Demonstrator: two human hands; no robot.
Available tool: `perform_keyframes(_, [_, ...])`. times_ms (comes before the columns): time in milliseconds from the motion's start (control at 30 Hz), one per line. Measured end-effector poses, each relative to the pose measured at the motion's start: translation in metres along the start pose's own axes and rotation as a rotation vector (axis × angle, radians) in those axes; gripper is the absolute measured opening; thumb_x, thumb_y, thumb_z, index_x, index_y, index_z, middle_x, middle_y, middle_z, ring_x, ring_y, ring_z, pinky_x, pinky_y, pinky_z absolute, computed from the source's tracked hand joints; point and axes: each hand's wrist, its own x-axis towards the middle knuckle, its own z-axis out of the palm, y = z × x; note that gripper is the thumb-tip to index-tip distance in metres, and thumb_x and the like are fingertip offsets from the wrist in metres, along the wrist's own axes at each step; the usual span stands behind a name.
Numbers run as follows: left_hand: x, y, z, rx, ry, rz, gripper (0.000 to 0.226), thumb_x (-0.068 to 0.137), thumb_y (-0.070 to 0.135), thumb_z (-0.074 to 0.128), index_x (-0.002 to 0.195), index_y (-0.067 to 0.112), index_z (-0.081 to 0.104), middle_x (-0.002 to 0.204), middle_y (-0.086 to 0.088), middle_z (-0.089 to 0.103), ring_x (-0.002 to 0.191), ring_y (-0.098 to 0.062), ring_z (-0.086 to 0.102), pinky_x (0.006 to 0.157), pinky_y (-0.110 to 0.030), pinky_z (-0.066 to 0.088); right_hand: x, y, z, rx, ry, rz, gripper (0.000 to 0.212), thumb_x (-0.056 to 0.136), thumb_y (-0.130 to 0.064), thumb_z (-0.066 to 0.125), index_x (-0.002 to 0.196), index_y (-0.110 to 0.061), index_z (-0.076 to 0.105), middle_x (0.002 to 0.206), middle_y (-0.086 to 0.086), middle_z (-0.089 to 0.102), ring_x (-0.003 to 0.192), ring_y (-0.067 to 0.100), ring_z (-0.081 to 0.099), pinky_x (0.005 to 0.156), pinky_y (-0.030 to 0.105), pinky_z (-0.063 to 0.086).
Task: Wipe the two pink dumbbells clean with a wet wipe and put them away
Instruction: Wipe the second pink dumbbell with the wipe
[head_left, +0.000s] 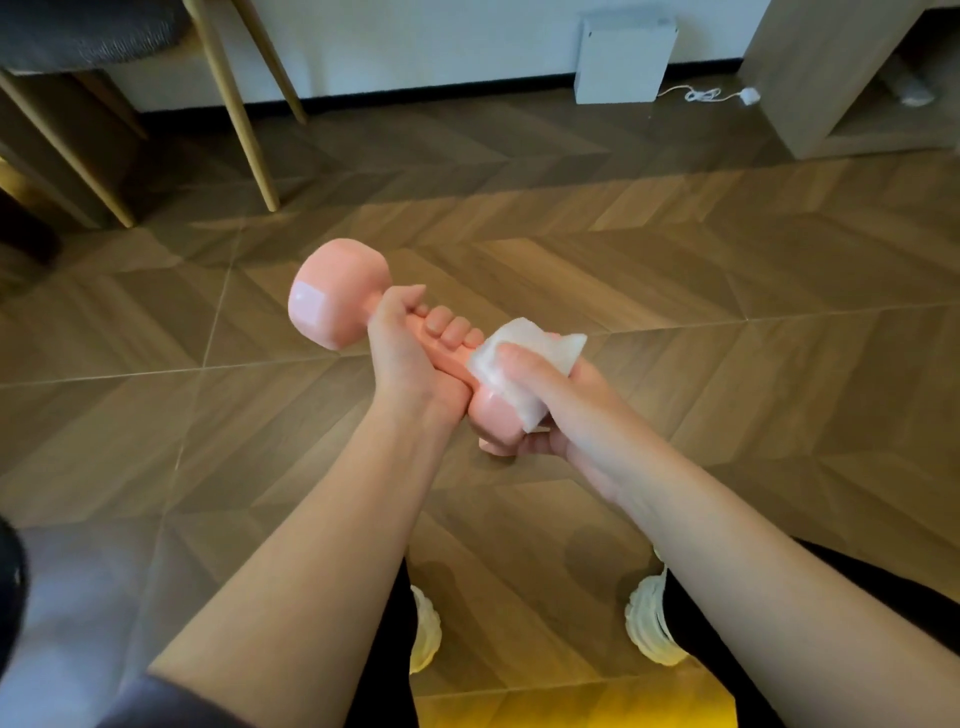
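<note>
Head view: left hand (400, 356) grips the dumbbell (335, 301) by its handle, mid-frame above the floor (727, 270), one head pointing to 10 o'clock. Right hand (553, 415) clutches the wipe (511, 366) round the other head, toward 4 o'clock.

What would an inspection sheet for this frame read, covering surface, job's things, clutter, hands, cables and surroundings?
Surface: wooden herringbone floor.
Job's things: one pink dumbbell held in the air; wet wipe wrapped over its near head; second dumbbell not in view.
Clutter: nothing seen.
Hands: left hand grips the handle; right hand holds the wipe round the near head.
Cables: white cable with a plug, lying on the floor by the wall.
Surroundings: chair legs, white box against the wall, low cabinet at right, the person's light shoes.
</note>
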Motion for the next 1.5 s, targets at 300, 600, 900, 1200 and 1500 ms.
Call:
perform_keyframes(300, [0.000, 0.008, 0.001, -0.006, -0.035, 0.021, 0.029, 0.088, 0.015, 0.046, 0.063, 0.020, 0.031, 0.048, 0.007, 0.024, 0.039, -0.012, 0.024, 0.041, -0.021, 0.030, 0.001, -0.003, -0.011, 0.125, -0.169, 0.008, 0.032, 0.085, -0.028, 0.068, 0.117, -0.025, 0.062, 0.108, 0.007, 0.068, 0.102, 0.027, 0.062, 0.097, 0.062, 0.044])
perform_keyframes(600, [-0.008, 0.001, 0.005, 0.066, -0.209, 0.031, 0.029, 0.087, 0.014, 0.043, 0.060, 0.019, 0.032, 0.045, 0.006, 0.024, 0.039, -0.012, 0.022, 0.042, -0.025, 0.027, 0.002, -0.003, -0.008, 0.293, -0.049, 0.211, 0.042, 0.089, -0.051, 0.062, 0.119, -0.023, 0.062, 0.111, 0.017, 0.060, 0.092, 0.040, 0.056, 0.090, 0.065, 0.052])
perform_keyframes(900, [-0.011, -0.002, 0.008, 0.066, -0.082, 0.035, 0.030, 0.091, 0.021, 0.054, 0.067, 0.019, 0.038, 0.050, 0.006, 0.032, 0.041, -0.010, 0.032, 0.043, -0.022, 0.035, -0.009, 0.001, -0.022, 0.017, -0.129, 0.007, 0.056, 0.080, -0.026, 0.072, 0.132, -0.011, 0.054, 0.121, 0.016, 0.069, 0.110, 0.036, 0.066, 0.102, 0.060, 0.046])
perform_keyframes(1200, [-0.008, 0.001, 0.007, 0.052, -0.068, 0.015, 0.030, 0.090, 0.018, 0.047, 0.063, 0.020, 0.033, 0.048, 0.007, 0.025, 0.039, -0.011, 0.025, 0.040, -0.021, 0.030, -0.006, -0.003, -0.023, 0.136, -0.172, 0.054, 0.037, 0.087, -0.034, 0.067, 0.121, -0.019, 0.062, 0.125, 0.018, 0.067, 0.105, 0.031, 0.065, 0.091, 0.054, 0.053])
perform_keyframes(1500, [-0.010, -0.003, 0.009, 0.112, -0.154, 0.037, 0.030, 0.090, 0.015, 0.045, 0.062, 0.020, 0.033, 0.046, 0.006, 0.025, 0.040, -0.011, 0.023, 0.041, -0.023, 0.030, 0.000, -0.004, -0.020, 0.194, -0.039, 0.132, 0.040, 0.091, -0.040, 0.065, 0.122, -0.015, 0.062, 0.124, 0.024, 0.064, 0.102, 0.035, 0.064, 0.094, 0.067, 0.049])
